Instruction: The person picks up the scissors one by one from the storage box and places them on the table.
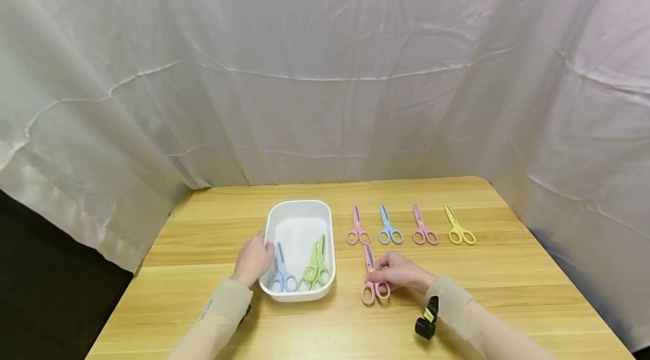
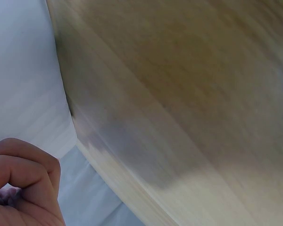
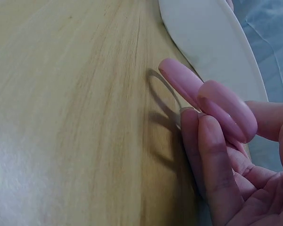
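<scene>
My left hand (image 1: pixel 254 258) grips the left rim of a white plastic bin (image 1: pixel 299 202), its fingers curled over the wall. In the left wrist view the curled fingers (image 2: pixel 26 165) show against the bin's side (image 2: pixel 23 70). Inside the bin lie blue scissors (image 1: pixel 282 270) at the left and green scissors (image 1: pixel 317 270), which look like two overlapping pairs, at the right. My right hand (image 1: pixel 401 271) pinches pink scissors (image 1: pixel 369 258) just right of the bin, blades pointing away from me. The right wrist view shows their handle loops (image 3: pixel 228 110) raised over the table, casting a shadow.
On the wooden table (image 1: pixel 203 286) behind my right hand, a row of scissors runs left to right: pink (image 1: pixel 358 227), blue (image 1: pixel 388 225), pink (image 1: pixel 421 226) and yellow (image 1: pixel 458 226). A pale curtain (image 1: pixel 325 112) hangs along the table's back and sides.
</scene>
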`<state>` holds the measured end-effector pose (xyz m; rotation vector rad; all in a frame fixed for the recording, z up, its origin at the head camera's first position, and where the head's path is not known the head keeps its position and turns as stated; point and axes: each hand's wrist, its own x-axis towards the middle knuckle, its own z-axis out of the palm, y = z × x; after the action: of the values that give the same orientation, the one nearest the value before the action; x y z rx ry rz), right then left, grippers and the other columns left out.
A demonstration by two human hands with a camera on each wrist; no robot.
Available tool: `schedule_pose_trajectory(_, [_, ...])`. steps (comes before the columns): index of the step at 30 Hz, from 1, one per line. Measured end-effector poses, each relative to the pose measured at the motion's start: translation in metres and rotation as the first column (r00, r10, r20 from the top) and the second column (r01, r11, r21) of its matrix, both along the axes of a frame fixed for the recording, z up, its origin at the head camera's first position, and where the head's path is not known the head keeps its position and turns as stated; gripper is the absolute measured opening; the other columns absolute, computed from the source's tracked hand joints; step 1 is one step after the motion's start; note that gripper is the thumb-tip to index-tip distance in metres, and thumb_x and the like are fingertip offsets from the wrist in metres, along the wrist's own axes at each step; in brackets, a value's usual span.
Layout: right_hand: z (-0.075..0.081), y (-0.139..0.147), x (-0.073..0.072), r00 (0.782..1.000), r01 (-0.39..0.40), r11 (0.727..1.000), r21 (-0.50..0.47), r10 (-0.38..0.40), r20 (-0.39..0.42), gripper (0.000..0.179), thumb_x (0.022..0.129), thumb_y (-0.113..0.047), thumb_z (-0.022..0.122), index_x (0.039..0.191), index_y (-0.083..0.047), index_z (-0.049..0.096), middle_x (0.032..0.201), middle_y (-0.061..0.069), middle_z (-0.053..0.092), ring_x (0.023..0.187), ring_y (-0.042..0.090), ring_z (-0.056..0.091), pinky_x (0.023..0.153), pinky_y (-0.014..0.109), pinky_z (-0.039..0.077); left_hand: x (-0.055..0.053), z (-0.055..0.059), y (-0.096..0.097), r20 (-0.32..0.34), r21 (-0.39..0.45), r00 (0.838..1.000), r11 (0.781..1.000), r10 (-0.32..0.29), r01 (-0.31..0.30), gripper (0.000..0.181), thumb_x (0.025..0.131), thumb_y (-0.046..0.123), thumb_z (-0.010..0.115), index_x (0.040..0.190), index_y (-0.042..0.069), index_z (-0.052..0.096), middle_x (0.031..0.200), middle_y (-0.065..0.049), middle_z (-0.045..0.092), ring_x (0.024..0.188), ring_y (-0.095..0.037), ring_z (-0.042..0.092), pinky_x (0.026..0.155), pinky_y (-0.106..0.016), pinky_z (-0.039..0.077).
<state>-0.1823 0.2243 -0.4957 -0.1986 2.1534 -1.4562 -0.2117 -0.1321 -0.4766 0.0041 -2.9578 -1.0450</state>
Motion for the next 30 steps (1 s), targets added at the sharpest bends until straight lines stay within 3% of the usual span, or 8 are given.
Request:
schedule_pose_trajectory(13, [0.001, -0.017, 0.003, 0.998, 0.019, 0.994, 0.109, -0.012, -0.066, 0.025, 0.092, -0.023, 0.07, 0.078, -0.002, 0.073, 0.057, -0.008, 0.059, 0.049, 0.001, 0.052, 0.046, 0.012, 0.044, 0.0, -0.001, 0.0, -0.008, -0.012, 1.0, 1.0, -0.001, 0.001, 0.052, 0.099, 0.011, 0.044, 0.147, -0.009, 0.041, 0.134, -0.036, 0.057, 0.108, -0.047, 0.068, 0.071, -0.046, 0.065])
schedule_pose_trajectory(21, [0.001, -0.025, 0.003, 0.997, 0.041, 0.986, 0.162, -0.03, -0.074, 0.028, 0.092, -0.024, 0.07, 0.07, -0.007, 0.07, 0.051, -0.009, 0.054, 0.043, 0.0, 0.045, 0.041, 0.011, 0.035, 0.001, 0.0, 0.0, 0.002, -0.004, 1.0, 1.0, 0.005, -0.005, 0.053, 0.098, 0.011, 0.044, 0.148, -0.009, 0.04, 0.135, -0.036, 0.057, 0.108, -0.047, 0.068, 0.072, -0.046, 0.065])
schedule_pose_trajectory(30, [0.005, -0.025, 0.005, 0.986, -0.018, 0.97, 0.242, 0.058, -0.159, 0.036, 0.093, -0.029, 0.07, 0.062, -0.011, 0.066, 0.048, -0.009, 0.052, 0.041, 0.002, 0.043, 0.041, 0.012, 0.033, 0.0, 0.0, 0.0, -0.002, -0.004, 1.0, 1.0, 0.006, -0.006, 0.053, 0.098, 0.012, 0.044, 0.147, -0.009, 0.041, 0.134, -0.036, 0.058, 0.107, -0.047, 0.068, 0.071, -0.046, 0.065])
